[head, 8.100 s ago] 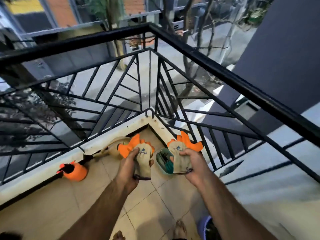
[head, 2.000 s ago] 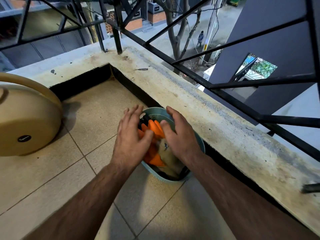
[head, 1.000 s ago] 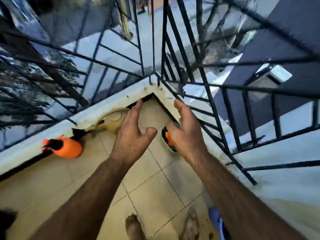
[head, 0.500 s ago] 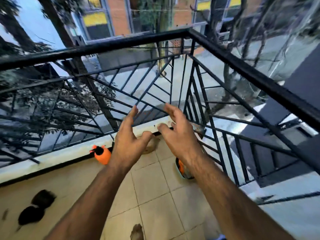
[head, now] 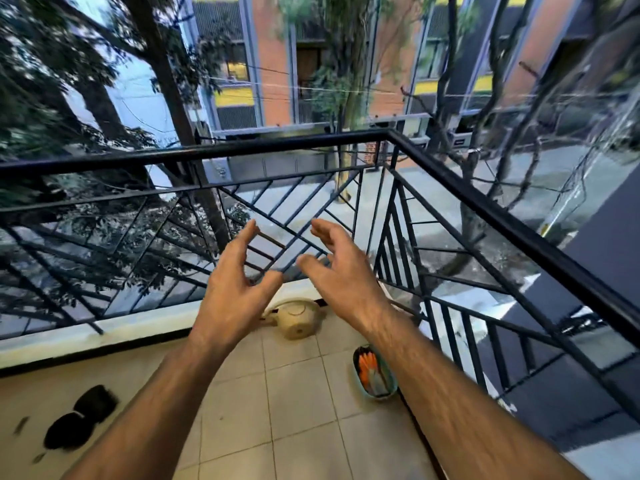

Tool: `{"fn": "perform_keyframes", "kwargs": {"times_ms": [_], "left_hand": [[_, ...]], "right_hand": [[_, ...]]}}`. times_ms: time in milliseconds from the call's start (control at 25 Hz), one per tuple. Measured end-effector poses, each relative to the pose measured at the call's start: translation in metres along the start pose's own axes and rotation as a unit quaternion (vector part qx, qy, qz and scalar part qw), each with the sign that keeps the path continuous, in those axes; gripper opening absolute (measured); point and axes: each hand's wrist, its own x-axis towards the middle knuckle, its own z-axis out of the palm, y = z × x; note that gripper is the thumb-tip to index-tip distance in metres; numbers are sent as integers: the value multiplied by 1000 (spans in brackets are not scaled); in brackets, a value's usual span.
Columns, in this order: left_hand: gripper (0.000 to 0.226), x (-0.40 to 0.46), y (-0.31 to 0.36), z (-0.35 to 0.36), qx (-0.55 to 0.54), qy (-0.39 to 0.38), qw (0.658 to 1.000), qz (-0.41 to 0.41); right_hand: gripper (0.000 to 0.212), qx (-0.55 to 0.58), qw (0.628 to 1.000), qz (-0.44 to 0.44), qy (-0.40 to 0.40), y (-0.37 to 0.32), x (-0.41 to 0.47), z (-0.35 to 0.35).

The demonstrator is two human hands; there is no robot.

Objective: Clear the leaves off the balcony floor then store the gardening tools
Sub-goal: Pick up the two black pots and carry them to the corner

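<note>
Both hands are raised in front of the railing, palms facing each other and fingers spread. My left hand (head: pixel 235 292) holds nothing, and neither does my right hand (head: pixel 341 271). Far below them, a teal basket (head: pixel 375 393) stands on the tiled floor by the right curb, with the orange-and-beige gardening gloves (head: pixel 367 370) lying inside it. A beige watering can (head: pixel 298 318) sits in the balcony corner, partly hidden behind my left hand.
A black metal railing (head: pixel 263 148) runs along the front and right sides above a white curb (head: pixel 86 336). Two dark clumps (head: pixel 81 422) lie on the tiles at the lower left, with small bits of debris (head: pixel 20 426) beside them. Street and buildings lie beyond.
The gloves went from my hands into the basket. I have stood up and the view has tilted higher; both empty hands rose to railing height. The orange sprayer is out of sight.
</note>
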Motion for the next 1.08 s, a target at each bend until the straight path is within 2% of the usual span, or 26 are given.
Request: {"fn": "perform_keyframes", "kwargs": {"times_ms": [160, 360, 600, 800, 1080], "left_hand": [[89, -25, -2, -47, -6, 15, 1000, -7], [89, -67, -29, -123, 4, 38, 999, -24], [91, -130, -94, -242, 24, 127, 988, -81], [92, -173, -134, -310, 41, 228, 961, -151], [87, -231, -178, -357, 87, 339, 895, -276]], "right_hand": [[63, -11, 1000, -19, -20, -27, -21, 31], [62, -14, 999, -22, -42, -57, -43, 104], [64, -31, 989, -50, -135, -101, -67, 229], [65, -54, 971, -83, -219, -124, -70, 304], [67, -87, 926, -137, -340, -128, -48, 396]]}}
